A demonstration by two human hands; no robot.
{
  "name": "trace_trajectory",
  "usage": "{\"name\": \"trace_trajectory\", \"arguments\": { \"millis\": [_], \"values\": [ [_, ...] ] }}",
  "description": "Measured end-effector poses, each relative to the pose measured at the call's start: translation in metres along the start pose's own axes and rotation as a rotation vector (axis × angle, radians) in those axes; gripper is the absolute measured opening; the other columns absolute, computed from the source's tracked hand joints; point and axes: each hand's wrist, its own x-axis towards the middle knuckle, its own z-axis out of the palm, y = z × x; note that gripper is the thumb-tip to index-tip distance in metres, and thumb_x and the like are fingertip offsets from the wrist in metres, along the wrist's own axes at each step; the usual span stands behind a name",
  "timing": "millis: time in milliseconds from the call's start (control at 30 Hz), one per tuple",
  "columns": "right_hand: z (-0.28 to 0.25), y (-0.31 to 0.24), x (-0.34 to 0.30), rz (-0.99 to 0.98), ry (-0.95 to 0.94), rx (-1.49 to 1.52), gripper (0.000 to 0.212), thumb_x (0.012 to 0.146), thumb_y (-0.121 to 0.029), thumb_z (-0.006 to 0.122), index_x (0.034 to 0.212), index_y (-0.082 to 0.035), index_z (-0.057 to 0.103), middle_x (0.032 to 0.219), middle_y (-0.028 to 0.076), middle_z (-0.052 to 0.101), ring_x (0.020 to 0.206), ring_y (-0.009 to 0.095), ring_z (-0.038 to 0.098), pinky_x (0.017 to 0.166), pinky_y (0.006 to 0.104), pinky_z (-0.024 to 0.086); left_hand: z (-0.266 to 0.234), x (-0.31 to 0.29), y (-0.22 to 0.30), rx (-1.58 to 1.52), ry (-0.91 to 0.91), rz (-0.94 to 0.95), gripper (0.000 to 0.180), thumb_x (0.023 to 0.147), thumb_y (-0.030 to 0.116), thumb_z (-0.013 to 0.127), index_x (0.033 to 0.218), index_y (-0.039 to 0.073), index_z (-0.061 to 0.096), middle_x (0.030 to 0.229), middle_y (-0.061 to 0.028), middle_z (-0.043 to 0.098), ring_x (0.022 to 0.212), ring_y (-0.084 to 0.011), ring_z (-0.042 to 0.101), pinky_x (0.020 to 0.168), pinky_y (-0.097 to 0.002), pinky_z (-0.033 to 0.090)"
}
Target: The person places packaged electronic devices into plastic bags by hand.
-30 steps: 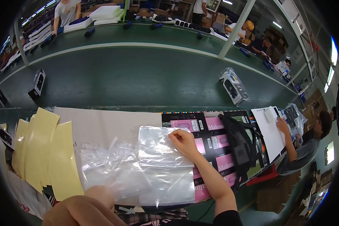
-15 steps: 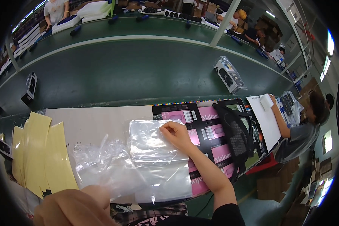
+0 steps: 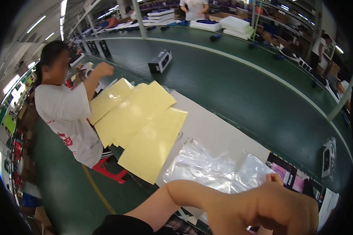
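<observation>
My left hand (image 3: 262, 205) is large in the foreground at the lower right, its arm crossing from the lower edge. Its fingers curl downward, and whatever lies inside them is hidden. Behind it, just a few fingers of my right hand (image 3: 275, 179) show, bent at the edge of a clear plastic bag (image 3: 252, 169); the rest is covered by my left hand. More crumpled clear plastic bags (image 3: 196, 161) lie to the left on a grey-white board (image 3: 223, 133). Yellow glossy sheets (image 3: 153, 145) overlap beyond them, at the left end of the board.
A co-worker (image 3: 72, 105) in a white shirt sits at the left by a red stool (image 3: 110, 169). On the green conveyor belt (image 3: 219, 90) stand a black box (image 3: 160, 61) and a plastic-wrapped box (image 3: 328, 158). Pink-and-black printed sheets (image 3: 286, 174) lie at the right.
The view has swung left, bringing in the co-worker and shifting the bags to the right. My left hand now appears in front of my right hand, which has stayed by the bags.
</observation>
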Motion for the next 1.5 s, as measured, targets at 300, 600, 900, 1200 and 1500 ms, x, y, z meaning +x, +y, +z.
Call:
{"name": "trace_trajectory", "arguments": {
  "millis": [300,600,900,1200,1500],
  "values": [
    [0.008,0.003,0.000,-0.038,-0.024,0.238,0.011,0.081,-0.005,0.058,0.073,0.002,0.056,0.065,-0.001,0.051,0.060,0.004,0.045,0.054,0.0175,0.035,0.019,-0.027,-0.011,-0.060,0.260,-0.599,0.016,0.088,0.005,0.051,0.096,-0.006,0.059,0.094,-0.0116,0.061,0.091,-0.0151,0.057,0.077,-0.0239,0.045],
    [0.005,0.001,-0.001,0.008,-0.009,0.199,0.009,0.079,-0.004,0.060,0.073,0.002,0.058,0.063,-0.002,0.053,0.058,0.002,0.044,0.051,0.0172,0.034,0.025,-0.003,0.040,0.421,0.202,-0.763,0.010,0.081,0.004,0.060,0.086,-0.004,0.063,0.086,-0.0124,0.060,0.078,-0.0184,0.059,0.066,-0.0274,0.045],
    [0.003,-0.005,-0.002,-0.028,-0.019,0.172,0.009,0.079,-0.005,0.060,0.074,0.003,0.058,0.062,-0.002,0.054,0.057,0.002,0.045,0.051,0.0171,0.035,0.000,0.003,0.048,0.225,-0.286,-0.480,0.017,0.077,0.001,0.064,0.093,-0.004,0.062,0.093,-0.0164,0.059,0.078,-0.0254,0.060,0.067,-0.0280,0.047],
    [0.004,-0.009,-0.002,-0.017,-0.018,0.154,0.010,0.080,-0.005,0.060,0.074,0.002,0.058,0.063,-0.002,0.054,0.057,0.002,0.044,0.050,0.0171,0.034,0.004,0.009,0.050,0.216,-0.201,-0.331,0.025,0.075,0.003,0.068,0.097,-0.006,0.061,0.099,-0.0183,0.057,0.082,-0.0252,0.059,0.066,-0.0269,0.049],
    [0.004,-0.010,-0.002,-0.014,-0.030,0.158,0.009,0.079,-0.005,0.060,0.074,0.003,0.058,0.063,-0.002,0.054,0.058,0.003,0.045,0.051,0.0177,0.035,0.000,0.010,0.054,0.258,-0.323,-0.424,0.029,0.073,0.009,0.071,0.095,-0.007,0.062,0.096,-0.0185,0.059,0.083,-0.0245,0.059,0.068,-0.0278,0.049]
  ]
}}
